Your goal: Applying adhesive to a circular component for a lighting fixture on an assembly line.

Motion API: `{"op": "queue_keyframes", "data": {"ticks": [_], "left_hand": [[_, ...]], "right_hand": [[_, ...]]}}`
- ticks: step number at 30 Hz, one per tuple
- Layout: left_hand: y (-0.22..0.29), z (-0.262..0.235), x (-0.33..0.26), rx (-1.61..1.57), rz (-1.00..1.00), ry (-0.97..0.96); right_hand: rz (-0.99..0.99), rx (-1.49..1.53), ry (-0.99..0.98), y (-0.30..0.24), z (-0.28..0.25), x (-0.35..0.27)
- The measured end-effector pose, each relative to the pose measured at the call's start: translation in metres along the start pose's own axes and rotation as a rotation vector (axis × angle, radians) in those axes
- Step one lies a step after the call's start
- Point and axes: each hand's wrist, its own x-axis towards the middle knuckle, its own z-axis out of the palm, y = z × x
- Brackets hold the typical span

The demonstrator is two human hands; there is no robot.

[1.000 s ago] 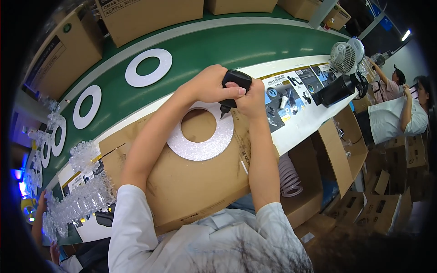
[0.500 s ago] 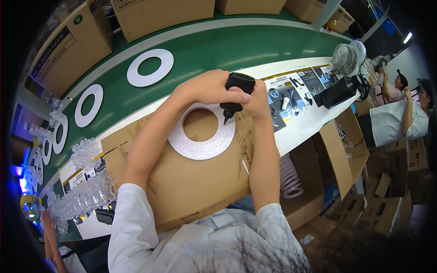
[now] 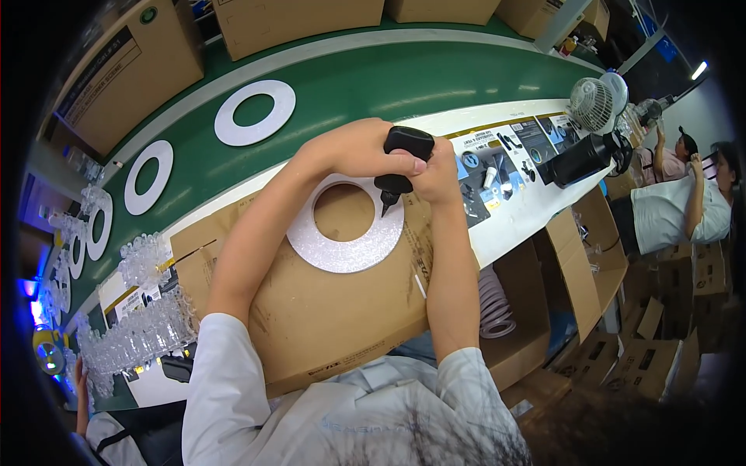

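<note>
My left hand (image 3: pixel 359 147) and my right hand (image 3: pixel 440 177) are both closed around a black bottle (image 3: pixel 409 142) with a narrow pointed nozzle. It is held upright, nozzle down. The tip meets or hovers just over the right side of a white sparkly flat ring (image 3: pixel 342 255); contact is hard to tell. Beneath the ring lies a flat brown cardboard box (image 3: pixel 326 318), showing through the ring's round hole.
On the green conveyor belt (image 3: pixel 342 85) lie several more white rings (image 3: pixel 225 124). Clear plastic pieces (image 3: pixel 148 334) crowd the left. A black cylinder (image 3: pixel 579 159) and small fan (image 3: pixel 592 103) stand right. An open carton (image 3: pixel 594 264) sits below; co-workers (image 3: pixel 672 206) are beyond.
My hands and the bottle stay almost in place over the ring. The rings on the belt have shifted slightly left, while the large cartons behind appear farther right. A co-worker's arm at lower left has moved.
</note>
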Motion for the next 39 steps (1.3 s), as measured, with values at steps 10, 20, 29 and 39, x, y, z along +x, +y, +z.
{"op": "queue_keyframes", "data": {"ticks": [10,20,29,39], "left_hand": [[-0.008,-0.003,0.0,0.011,0.06,0.01],[-0.014,0.007,0.006,0.075,0.128,0.081],[0.017,0.002,-0.004,0.187,-0.011,0.078],[0.016,0.011,0.002,0.247,0.003,0.108]], "right_hand": [[0.038,-0.167,0.004,-0.006,0.0,0.003],[0.028,-0.192,0.014,-0.002,-0.005,0.001],[-0.002,-0.166,0.052,-0.007,-0.01,-0.002],[0.004,-0.154,0.073,-0.016,-0.015,-0.006]]}}
